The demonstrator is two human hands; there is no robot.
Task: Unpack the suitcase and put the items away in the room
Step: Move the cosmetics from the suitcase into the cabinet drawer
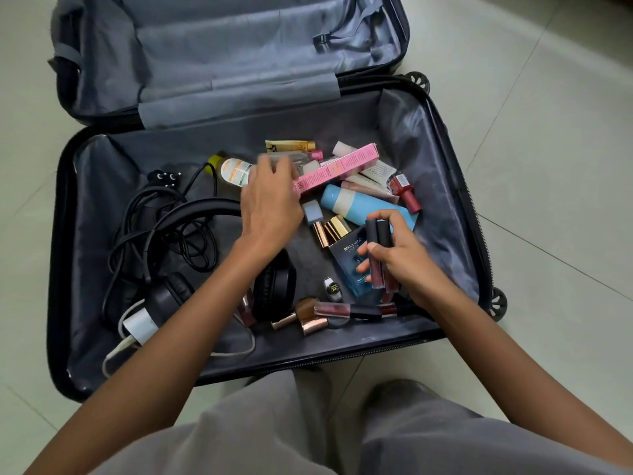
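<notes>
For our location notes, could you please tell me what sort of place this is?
Most likely a bedroom or hotel room, though no furniture shows: an open suitcase lies on a pale tiled floor, holding cosmetics such as a blue bottle, plus black headphones.

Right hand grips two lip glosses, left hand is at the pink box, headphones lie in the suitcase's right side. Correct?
No: the head view shows the headphones on the left side of the suitcase, by the cables. The rest holds: the right hand grips two lip glosses and the left hand is at the pink box.
</notes>
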